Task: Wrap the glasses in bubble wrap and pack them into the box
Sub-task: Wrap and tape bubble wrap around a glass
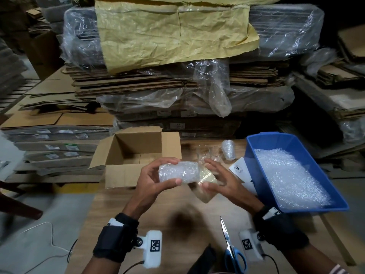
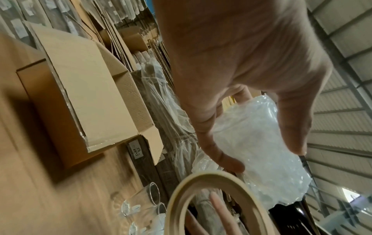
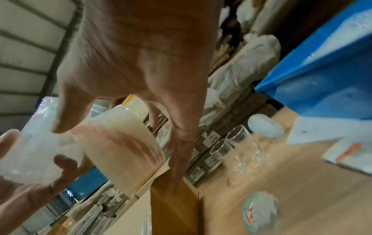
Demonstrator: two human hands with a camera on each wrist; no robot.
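Two hands mid-frame: left grip [image 1: 158, 171] curled round wrapped glass [image 1: 178, 172], right grip [image 1: 221, 178] holds tape roll [image 1: 205, 184]. Fragile, slippery wrap; hold mid-body w/ light squeeze.

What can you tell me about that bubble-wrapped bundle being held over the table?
The wrapped glass is a stubby cylinder covered in clear, shiny bubble wrap, lying roughly sideways in the air above the wooden table, in front of the open cardboard box. The left hand grips it, fingers over the top, thumb beneath. Its right end meets a roll of clear tape held by the right hand.
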